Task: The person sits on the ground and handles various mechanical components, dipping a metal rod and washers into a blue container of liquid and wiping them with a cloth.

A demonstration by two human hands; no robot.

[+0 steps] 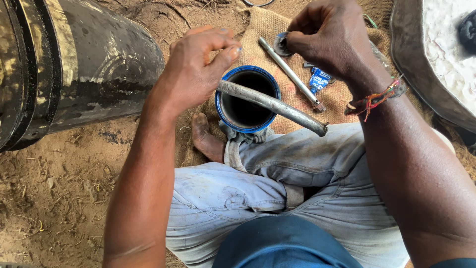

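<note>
At centre frame, the left hand grips one end of a dull grey, curved metal pipe slanting across a blue-rimmed round tin, while at upper right the right hand pinches a small round metal disc.

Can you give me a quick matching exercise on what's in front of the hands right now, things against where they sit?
Things:
1. grey rod
2. small metal disc
3. blue-rimmed can
4. long bolt

Places:
A. lying on the burlap sack
B. standing by the bare foot
C. pinched in the right hand
D. held by the left hand, across the can

Pairs: 1-D, 2-C, 3-B, 4-A
</note>
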